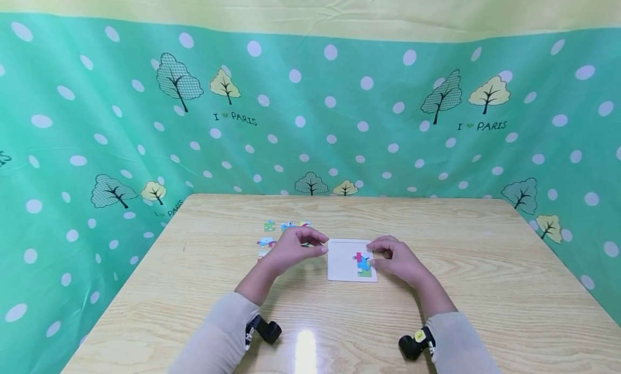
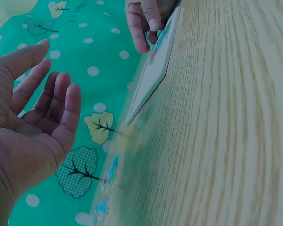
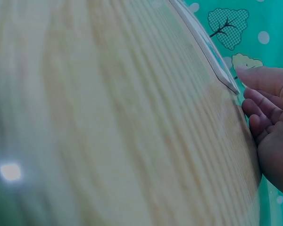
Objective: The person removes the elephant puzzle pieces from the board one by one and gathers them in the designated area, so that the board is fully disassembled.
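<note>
A white square puzzle tray (image 1: 341, 267) lies on the wooden table, with a few joined jigsaw pieces (image 1: 364, 266) along its right side, coloured blue, green and red. My left hand (image 1: 296, 250) hovers by the tray's left edge; its fingers are loosely bent and hold nothing, as the left wrist view shows of the same hand (image 2: 42, 113). Over the tray's right edge is my right hand (image 1: 399, 260), thumb tip beside the joined pieces and fingers spread loosely. In the right wrist view, this hand (image 3: 273, 110) has nothing between thumb and fingers.
Several loose jigsaw pieces lie left of the tray, partly hidden behind my left hand, among them a green piece (image 1: 269, 226) and a blue-and-white piece (image 1: 266, 242). A green dotted curtain (image 1: 349, 110) hangs behind the table (image 1: 485, 255).
</note>
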Action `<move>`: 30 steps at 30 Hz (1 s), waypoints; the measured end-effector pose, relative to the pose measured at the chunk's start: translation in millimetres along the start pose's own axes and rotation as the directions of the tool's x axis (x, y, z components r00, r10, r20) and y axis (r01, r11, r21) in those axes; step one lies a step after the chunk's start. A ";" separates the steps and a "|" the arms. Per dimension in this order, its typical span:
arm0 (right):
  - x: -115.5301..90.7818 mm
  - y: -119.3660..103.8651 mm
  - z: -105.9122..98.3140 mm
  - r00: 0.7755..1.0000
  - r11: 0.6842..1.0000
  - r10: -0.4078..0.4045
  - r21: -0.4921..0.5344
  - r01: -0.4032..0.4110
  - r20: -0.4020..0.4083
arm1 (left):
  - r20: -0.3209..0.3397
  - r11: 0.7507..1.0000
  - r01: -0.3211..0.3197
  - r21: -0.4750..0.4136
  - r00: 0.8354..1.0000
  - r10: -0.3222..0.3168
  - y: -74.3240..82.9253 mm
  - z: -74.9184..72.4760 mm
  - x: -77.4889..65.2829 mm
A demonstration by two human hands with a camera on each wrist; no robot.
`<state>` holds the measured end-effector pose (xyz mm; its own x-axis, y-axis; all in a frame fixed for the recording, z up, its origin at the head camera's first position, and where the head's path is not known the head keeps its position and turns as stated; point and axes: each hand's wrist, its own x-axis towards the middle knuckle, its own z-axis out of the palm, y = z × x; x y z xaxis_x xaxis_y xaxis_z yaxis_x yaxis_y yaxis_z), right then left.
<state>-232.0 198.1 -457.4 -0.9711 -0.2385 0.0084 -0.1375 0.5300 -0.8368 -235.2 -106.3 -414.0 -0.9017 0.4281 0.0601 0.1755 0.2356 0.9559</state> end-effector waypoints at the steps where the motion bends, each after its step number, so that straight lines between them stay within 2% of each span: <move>1: -0.1 -0.2 0.1 1.000 1.000 0.002 -0.003 -0.002 -0.001 | -0.003 1.000 -0.001 -0.001 1.000 0.001 0.3 1.2 0.5; 11: -0.1 -4.9 1.8 1.000 1.000 0.014 -0.006 -0.014 0.019 | -0.013 1.000 -0.009 0.013 1.000 0.009 4.0 17.0 9.7; 17: -2.1 -7.9 3.6 1.000 0.999 0.031 -0.042 -0.030 0.007 | 0.024 0.999 -0.035 0.022 0.999 0.034 6.2 29.1 16.7; 30: -3.6 -6.3 6.4 0.999 0.998 0.001 -0.061 0.001 0.035 | 0.076 0.992 0.073 0.107 0.994 -0.081 10.9 48.8 34.2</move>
<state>-226.3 190.4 -455.6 -0.9637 -0.2669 -0.0116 -0.1505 0.5781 -0.8020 -244.8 -46.5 -415.6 -0.8806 0.4722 -0.0397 0.1507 0.3586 0.9213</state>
